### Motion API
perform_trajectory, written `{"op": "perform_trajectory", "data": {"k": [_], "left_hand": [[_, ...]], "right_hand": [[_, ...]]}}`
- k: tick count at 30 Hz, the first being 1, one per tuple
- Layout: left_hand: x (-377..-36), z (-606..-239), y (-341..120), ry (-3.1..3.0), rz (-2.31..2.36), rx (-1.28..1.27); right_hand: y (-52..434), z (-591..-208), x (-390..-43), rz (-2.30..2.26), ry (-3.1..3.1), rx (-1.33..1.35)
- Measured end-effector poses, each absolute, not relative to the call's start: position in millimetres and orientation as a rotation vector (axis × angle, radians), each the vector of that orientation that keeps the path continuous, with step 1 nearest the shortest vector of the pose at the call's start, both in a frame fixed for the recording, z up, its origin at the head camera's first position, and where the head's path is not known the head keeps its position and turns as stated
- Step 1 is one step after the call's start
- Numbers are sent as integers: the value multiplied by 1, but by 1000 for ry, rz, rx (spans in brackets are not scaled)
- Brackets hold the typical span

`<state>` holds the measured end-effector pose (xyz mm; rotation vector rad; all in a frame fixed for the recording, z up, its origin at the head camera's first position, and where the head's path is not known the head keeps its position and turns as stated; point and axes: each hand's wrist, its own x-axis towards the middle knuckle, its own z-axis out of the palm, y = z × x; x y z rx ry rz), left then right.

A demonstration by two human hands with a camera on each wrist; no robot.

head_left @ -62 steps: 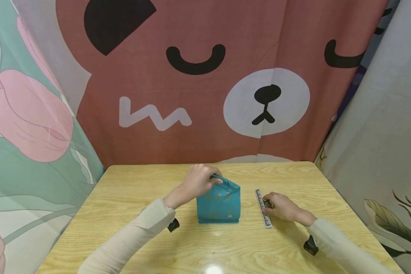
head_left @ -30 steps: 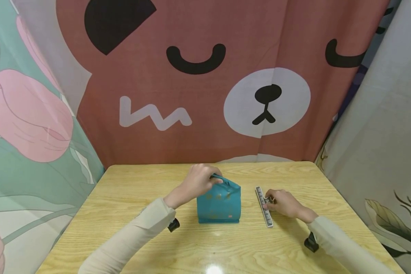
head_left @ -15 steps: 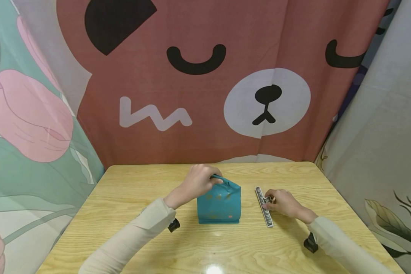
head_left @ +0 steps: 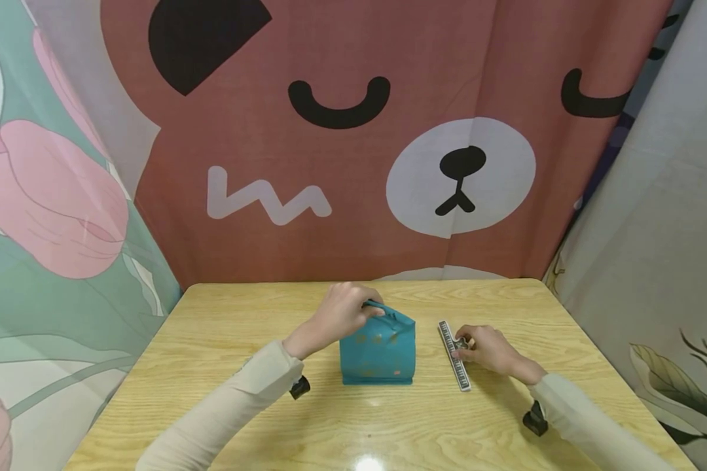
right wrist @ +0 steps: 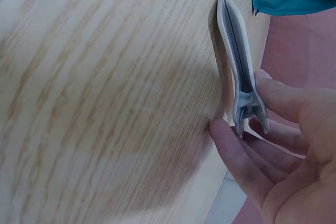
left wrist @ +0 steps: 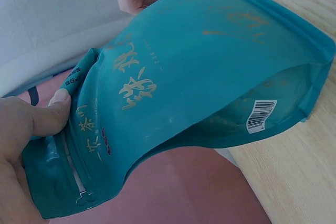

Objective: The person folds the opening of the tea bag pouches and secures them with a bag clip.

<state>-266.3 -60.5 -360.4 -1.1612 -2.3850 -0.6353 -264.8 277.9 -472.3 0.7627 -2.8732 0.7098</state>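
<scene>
My left hand [head_left: 343, 309] grips the top of a teal foil tea pouch [head_left: 378, 353] with gold lettering. The pouch stands upright on the table; in the left wrist view, the thumb presses the pouch's top [left wrist: 63, 182] near a zip-like strip. To its right, my right hand [head_left: 488, 350] holds a long bag clip [head_left: 453, 356] with a black-and-white keyboard pattern. The right wrist view looks along the clip [right wrist: 239, 51] end-on, with thumb and fingers about its two short handles. Its long jaws look closed, with only a thin line between them.
A light wood-grain table [head_left: 241, 405] lies under both hands. Behind it hangs a brown bear-print curtain [head_left: 259, 248], with patterned cloths on the left and right sides. Each wrist wears a small black camera [head_left: 535, 418].
Since the oldest frame, my right hand has shifted slightly right and its grip on the clip differs a little. My left hand and the pouch stay in place.
</scene>
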Motion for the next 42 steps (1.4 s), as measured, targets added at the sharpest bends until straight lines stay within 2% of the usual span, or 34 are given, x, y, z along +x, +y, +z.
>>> {"op": "perform_trajectory", "data": {"k": [42], "left_hand": [[-264, -359, -61, -2377, -640, -1161]], "right_hand": [[273, -464, -262, 941, -2801, 742]]}}
